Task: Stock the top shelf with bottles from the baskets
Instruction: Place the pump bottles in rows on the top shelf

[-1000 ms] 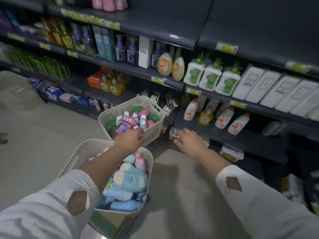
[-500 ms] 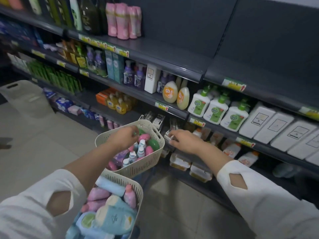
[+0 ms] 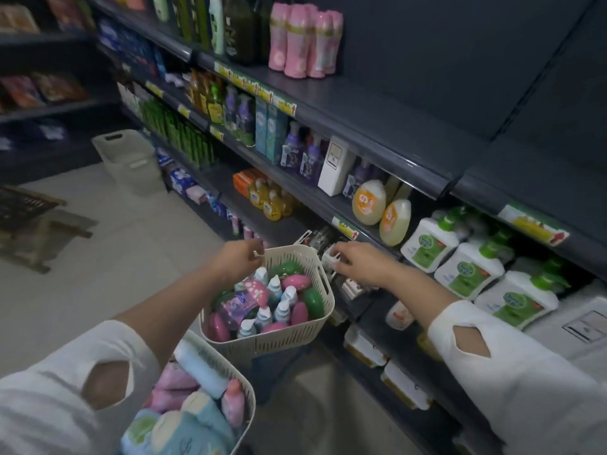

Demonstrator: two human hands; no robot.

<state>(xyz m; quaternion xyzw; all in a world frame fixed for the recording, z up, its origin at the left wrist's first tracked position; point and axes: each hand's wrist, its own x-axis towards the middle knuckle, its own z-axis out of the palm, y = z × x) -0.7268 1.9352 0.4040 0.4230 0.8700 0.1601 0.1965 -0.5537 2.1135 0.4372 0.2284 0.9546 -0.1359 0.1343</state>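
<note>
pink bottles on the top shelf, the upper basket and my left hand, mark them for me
pink bottles (image 3: 295, 44), head view, on a front bottle's body
upper basket (image 3: 262, 344), head view, on its front wall
left hand (image 3: 236, 262), head view, on the back of the hand

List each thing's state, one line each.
far basket: filled with small bottles
near basket: full, bottles lying down
top shelf: part stocked, right side bare
pink bottles: upright on top shelf
left hand: grips far basket's rim
right hand: at far basket's rim, grip unclear

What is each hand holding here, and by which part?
Left hand pinches the cream basket by its far rim. Right hand touches something white beside its right rim; hold unclear.
</note>
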